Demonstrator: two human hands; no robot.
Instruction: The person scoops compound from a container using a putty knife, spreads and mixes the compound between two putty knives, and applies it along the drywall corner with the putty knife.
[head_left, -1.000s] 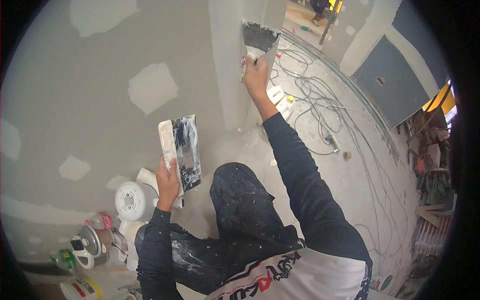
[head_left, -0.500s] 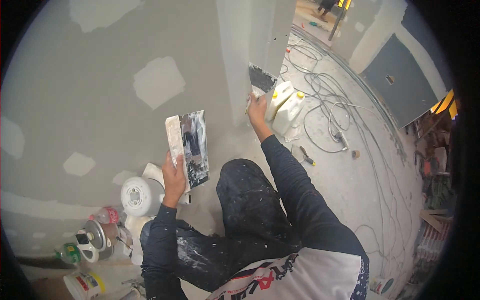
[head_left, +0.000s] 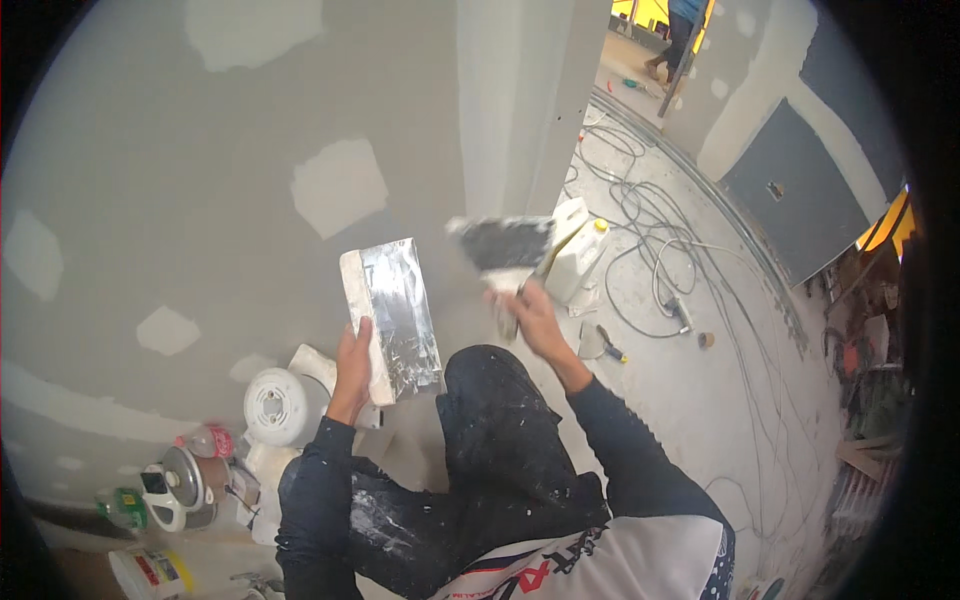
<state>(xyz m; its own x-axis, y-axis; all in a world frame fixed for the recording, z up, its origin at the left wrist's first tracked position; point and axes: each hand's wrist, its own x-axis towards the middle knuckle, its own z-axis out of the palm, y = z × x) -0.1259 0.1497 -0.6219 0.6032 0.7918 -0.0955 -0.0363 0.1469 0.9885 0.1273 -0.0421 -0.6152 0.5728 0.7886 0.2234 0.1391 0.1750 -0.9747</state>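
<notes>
My left hand (head_left: 352, 372) is closed around the pale, crusted handle edge of a wide plastering blade (head_left: 402, 318), whose metal face carries smears of white compound. To its right, my right hand (head_left: 535, 322) grips a putty knife (head_left: 503, 240) by its handle, the broad dark blade pointing up and edged with white. The knife is slightly blurred and appears apart from the wall. Before me stands a grey drywall panel (head_left: 240, 180) with pale filled patches (head_left: 340, 188) and a lighter strip (head_left: 485, 120) along its right corner.
White jugs (head_left: 578, 262) with yellow caps stand by the wall's corner. Grey cables (head_left: 665, 220) loop over the floor at right. A white round appliance (head_left: 285, 407), bottles (head_left: 122, 508) and a bucket (head_left: 150, 575) sit at left. A person (head_left: 678, 40) is far back.
My right hand has come down and away from the wall corner, turning the putty knife blade upward. The left blade has shifted slightly right and down, and its face shows less dark smearing.
</notes>
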